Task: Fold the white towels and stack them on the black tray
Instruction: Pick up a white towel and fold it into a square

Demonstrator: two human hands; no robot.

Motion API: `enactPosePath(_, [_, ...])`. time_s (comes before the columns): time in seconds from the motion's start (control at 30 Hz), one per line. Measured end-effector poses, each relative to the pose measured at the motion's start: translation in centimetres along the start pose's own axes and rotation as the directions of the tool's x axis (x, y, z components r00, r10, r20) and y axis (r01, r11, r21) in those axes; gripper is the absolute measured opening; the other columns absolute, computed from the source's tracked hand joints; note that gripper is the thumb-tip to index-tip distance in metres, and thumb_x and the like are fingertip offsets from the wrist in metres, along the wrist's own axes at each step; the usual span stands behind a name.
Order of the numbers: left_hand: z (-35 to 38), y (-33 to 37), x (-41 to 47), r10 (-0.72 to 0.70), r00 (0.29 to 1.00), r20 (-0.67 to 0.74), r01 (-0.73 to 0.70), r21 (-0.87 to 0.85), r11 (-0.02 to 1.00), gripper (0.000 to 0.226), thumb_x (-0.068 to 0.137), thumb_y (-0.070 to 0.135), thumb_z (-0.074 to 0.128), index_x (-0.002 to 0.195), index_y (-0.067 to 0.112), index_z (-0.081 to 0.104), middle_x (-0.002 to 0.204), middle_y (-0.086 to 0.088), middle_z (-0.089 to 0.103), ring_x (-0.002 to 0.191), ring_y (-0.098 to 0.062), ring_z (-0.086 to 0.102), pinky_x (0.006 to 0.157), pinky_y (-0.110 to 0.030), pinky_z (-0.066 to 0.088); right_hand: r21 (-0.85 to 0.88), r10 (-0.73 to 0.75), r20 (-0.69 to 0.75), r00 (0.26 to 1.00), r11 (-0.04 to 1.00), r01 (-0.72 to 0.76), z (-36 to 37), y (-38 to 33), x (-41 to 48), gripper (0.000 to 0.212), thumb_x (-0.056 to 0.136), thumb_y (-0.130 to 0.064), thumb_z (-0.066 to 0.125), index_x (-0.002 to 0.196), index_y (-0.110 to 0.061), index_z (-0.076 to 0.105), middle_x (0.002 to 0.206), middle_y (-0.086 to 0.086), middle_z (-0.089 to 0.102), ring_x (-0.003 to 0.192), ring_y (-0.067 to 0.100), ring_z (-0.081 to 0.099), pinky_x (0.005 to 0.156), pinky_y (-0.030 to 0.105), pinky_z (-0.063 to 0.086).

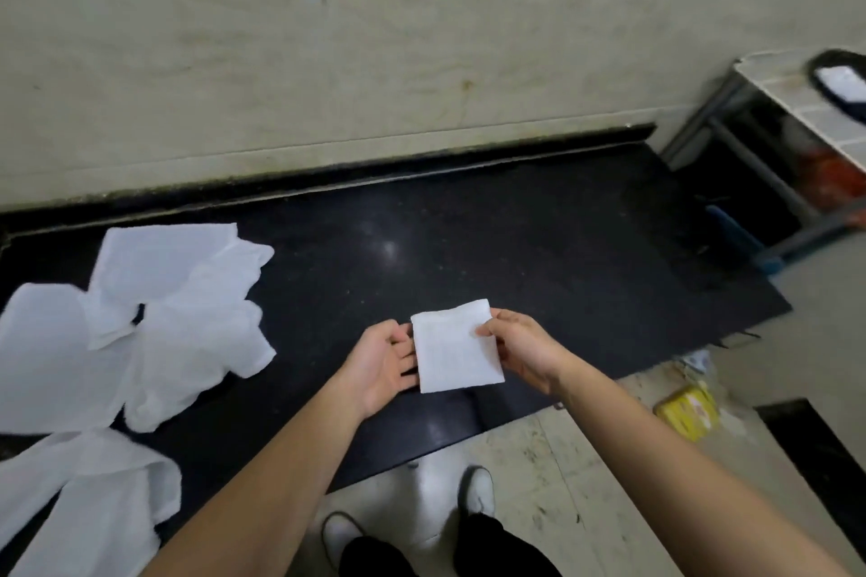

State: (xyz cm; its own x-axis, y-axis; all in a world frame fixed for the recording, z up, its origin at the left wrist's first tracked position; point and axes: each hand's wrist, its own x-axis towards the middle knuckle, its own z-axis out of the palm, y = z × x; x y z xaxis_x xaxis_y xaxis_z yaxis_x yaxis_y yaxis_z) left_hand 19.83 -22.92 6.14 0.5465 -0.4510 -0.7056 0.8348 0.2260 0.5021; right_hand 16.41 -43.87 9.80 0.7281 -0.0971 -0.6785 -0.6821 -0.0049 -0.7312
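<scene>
A small folded white towel (457, 349) is held above the black counter (515, 258), near its front edge. My right hand (520, 349) pinches the towel's right edge between thumb and fingers. My left hand (382, 365) lies palm up at the towel's left edge, its straight fingers reaching under the cloth. A heap of unfolded white towels (154, 319) is spread over the counter's left side. The black tray (839, 82), with something white on it, sits on a tiled table at the far right edge of the view.
A pale wall rises behind the counter. The tiled table (787, 98) has a metal frame with dark items beneath. A yellow packet (686, 410) lies on the floor to the right. My white shoes (478, 490) stand below the counter's edge.
</scene>
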Motion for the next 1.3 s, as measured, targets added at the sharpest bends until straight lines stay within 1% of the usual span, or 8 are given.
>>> enactPosePath(0.23, [11.3, -3.1, 1.0, 0.014, 0.999, 0.047, -0.025, 0.252, 0.967, 0.027, 0.087, 0.007, 0.049, 0.107, 0.006, 0.067, 0.107, -0.012, 0.074, 0.1, -0.028, 0.07, 0.081, -0.04, 0.055, 0.146, -0.003, -0.153, 0.988, 0.989, 0.026, -10.6, 3.3, -5.1, 0.014, 0.099, -0.016, 0.057, 0.11, -0.017, 0.066, 0.106, 0.008, 0.075, 0.101, 0.027, 0.071, 0.096, 0.048, 0.056])
enactPosePath(0.33, [17.0, -5.0, 1.7, 0.034, 0.998, 0.062, -0.053, 0.336, 0.94, 0.033, 0.087, 0.007, 0.053, 0.117, 0.002, 0.065, 0.104, -0.012, 0.074, 0.096, -0.028, 0.072, 0.077, -0.04, 0.056, 0.223, -0.026, -0.19, 0.981, 0.972, 0.069, -16.2, 5.1, -6.6, 0.024, 0.098, -0.017, 0.059, 0.121, -0.019, 0.055, 0.11, 0.009, 0.072, 0.098, 0.027, 0.071, 0.085, 0.041, 0.057])
enactPosePath(0.43, [22.9, -7.0, 2.7, 0.029, 0.996, 0.087, -0.059, 0.367, 0.928, 0.03, 0.092, 0.018, 0.051, 0.115, 0.006, 0.065, 0.106, -0.011, 0.074, 0.093, -0.026, 0.071, 0.078, -0.039, 0.055, 0.272, -0.057, -0.174, 0.983, 0.957, 0.104, -22.0, 7.0, -8.2, 0.041, 0.094, -0.023, 0.057, 0.127, 0.002, 0.054, 0.101, 0.009, 0.067, 0.086, 0.032, 0.06, 0.076, 0.038, 0.05])
enactPosePath(0.7, [40.8, -13.6, 6.2, -0.103, 0.982, 0.157, 0.023, 0.445, 0.895, 0.039, 0.097, 0.032, 0.047, 0.124, 0.009, 0.06, 0.117, -0.013, 0.071, 0.09, -0.029, 0.071, 0.081, -0.041, 0.055, 0.544, -0.04, -0.132, 0.99, 0.832, 0.106, -41.2, 11.9, -13.5, 0.035, 0.097, -0.039, 0.049, 0.115, -0.013, 0.065, 0.098, 0.005, 0.075, 0.082, 0.019, 0.072, 0.079, 0.034, 0.054])
enactPosePath(0.87, [49.2, -15.6, 8.1, -0.178, 0.967, 0.182, 0.065, 0.498, 0.865, 0.036, 0.096, 0.034, 0.049, 0.119, 0.01, 0.064, 0.11, -0.012, 0.072, 0.088, -0.027, 0.07, 0.076, -0.039, 0.055, 0.562, -0.057, -0.124, 0.991, 0.819, 0.117, -49.4, 12.7, -14.8, 0.043, 0.097, -0.046, 0.05, 0.124, -0.017, 0.066, 0.114, 0.011, 0.074, 0.103, 0.028, 0.07, 0.088, 0.039, 0.055])
enactPosePath(0.97, [52.4, -15.7, 9.5, -0.14, 0.976, 0.168, 0.021, 0.564, 0.826, 0.023, 0.093, 0.02, 0.053, 0.11, 0.013, 0.067, 0.091, -0.004, 0.072, 0.072, -0.018, 0.069, 0.068, -0.033, 0.056, 0.548, -0.069, -0.122, 0.99, 0.827, 0.125, -52.4, 12.1, -14.1, 0.036, 0.097, -0.037, 0.054, 0.124, -0.015, 0.066, 0.103, 0.006, 0.076, 0.093, 0.023, 0.073, 0.077, 0.035, 0.056])
enactPosePath(1.1, [57.6, -15.5, 14.0, -0.155, 0.959, 0.237, -0.031, 0.63, 0.776, 0.035, 0.089, 0.006, 0.05, 0.115, 0.017, 0.071, 0.098, -0.004, 0.072, 0.075, -0.016, 0.066, 0.078, -0.035, 0.054, 0.518, -0.085, -0.143, 0.986, 0.843, 0.148, -57.9, 10.8, -11.6, 0.029, 0.097, -0.018, 0.056, 0.125, -0.021, 0.064, 0.121, 0.009, 0.071, 0.109, 0.028, 0.069, 0.086, 0.04, 0.056])
enactPosePath(1.3, [67.3, -12.2, 22.6, -0.147, 0.936, 0.32, -0.086, 0.612, 0.786, 0.041, 0.089, -0.003, 0.048, 0.121, 0.016, 0.067, 0.101, -0.005, 0.073, 0.073, -0.014, 0.068, 0.076, -0.034, 0.055, 0.483, -0.07, -0.237, 0.969, 0.857, 0.18, -67.6, 5.1, -7.5, 0.035, 0.095, -0.005, 0.051, 0.125, -0.02, 0.063, 0.116, 0.008, 0.073, 0.1, 0.025, 0.072, 0.073, 0.034, 0.058])
